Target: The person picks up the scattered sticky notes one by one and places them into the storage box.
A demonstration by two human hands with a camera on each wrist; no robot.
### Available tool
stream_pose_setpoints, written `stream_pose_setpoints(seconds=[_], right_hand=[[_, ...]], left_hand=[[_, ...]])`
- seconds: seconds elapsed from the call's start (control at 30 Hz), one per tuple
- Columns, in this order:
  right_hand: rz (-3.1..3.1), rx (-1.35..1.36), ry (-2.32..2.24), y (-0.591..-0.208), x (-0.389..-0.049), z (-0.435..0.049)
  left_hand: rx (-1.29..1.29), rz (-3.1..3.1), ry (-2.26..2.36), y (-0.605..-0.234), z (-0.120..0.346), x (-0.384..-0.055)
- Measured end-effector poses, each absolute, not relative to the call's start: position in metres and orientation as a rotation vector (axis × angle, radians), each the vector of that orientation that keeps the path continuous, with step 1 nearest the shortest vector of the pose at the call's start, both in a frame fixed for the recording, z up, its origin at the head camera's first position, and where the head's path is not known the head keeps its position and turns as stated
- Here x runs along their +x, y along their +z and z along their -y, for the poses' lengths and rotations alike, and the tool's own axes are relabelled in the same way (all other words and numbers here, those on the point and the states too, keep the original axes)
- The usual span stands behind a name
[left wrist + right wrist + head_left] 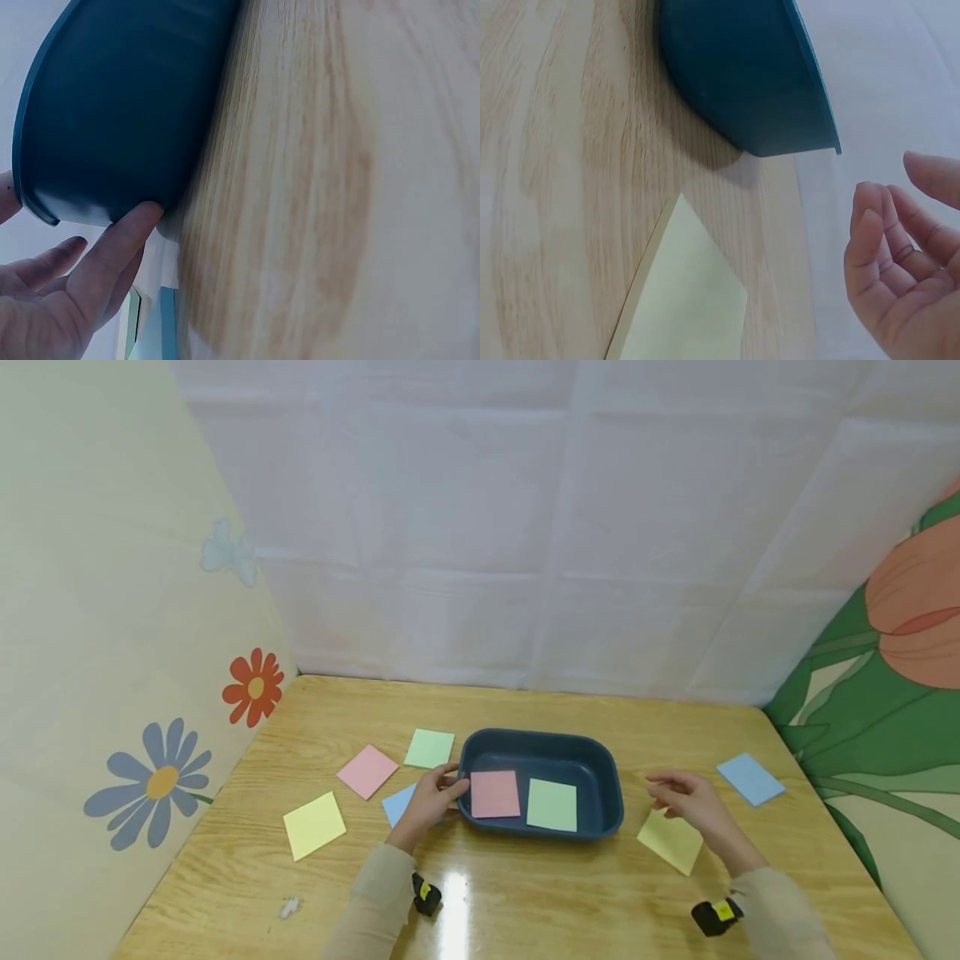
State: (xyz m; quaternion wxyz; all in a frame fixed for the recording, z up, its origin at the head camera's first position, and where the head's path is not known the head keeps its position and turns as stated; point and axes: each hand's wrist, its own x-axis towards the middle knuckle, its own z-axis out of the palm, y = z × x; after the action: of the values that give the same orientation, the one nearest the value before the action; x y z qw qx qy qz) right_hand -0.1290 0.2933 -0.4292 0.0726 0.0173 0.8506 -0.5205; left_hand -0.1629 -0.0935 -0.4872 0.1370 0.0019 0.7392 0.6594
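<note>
A dark blue plastic basin (592, 814) stands on the wooden table with a pink sticky note pad (495, 794) and a green sticky note pad (552, 805) inside. My left hand (430, 803) grips its left end. In the left wrist view the thumb sits over the basin's rim and the fingers (112, 255) touch the outer wall. Right of the basin, my right hand (686, 797) hovers with loosely bent fingers and nothing in them. Beneath it lies a yellow sticky note pad (675, 843), partly covered by the hand in the head view.
Left of the basin lie a yellow pad (315, 825), a pink pad (367, 771), a green pad (429, 748) and a blue pad (397, 804) partly behind my left hand. Another blue pad (751, 778) lies at far right. A white cloth (525, 527) hangs along the table's back edge.
</note>
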Motion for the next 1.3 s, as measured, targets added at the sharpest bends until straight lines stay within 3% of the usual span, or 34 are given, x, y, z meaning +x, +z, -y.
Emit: stream_pose_setpoints(seconds=[0.93, 1.17, 1.3], right_hand=[[-2.594, 0.115, -1.478, -0.441, -0.118, -0.325], [-2.629, 0.100, -1.464, -0.444, -0.117, -0.331], [-2.634, 0.100, -1.456, -0.445, -0.116, -0.334]], left_hand=[[0.002, -2.118, 1.922, -0.489, 0.094, -0.163], [0.006, -2.100, 1.928, -0.464, 0.092, -0.153], [0.007, -2.102, 1.934, -0.473, 0.093, -0.156]])
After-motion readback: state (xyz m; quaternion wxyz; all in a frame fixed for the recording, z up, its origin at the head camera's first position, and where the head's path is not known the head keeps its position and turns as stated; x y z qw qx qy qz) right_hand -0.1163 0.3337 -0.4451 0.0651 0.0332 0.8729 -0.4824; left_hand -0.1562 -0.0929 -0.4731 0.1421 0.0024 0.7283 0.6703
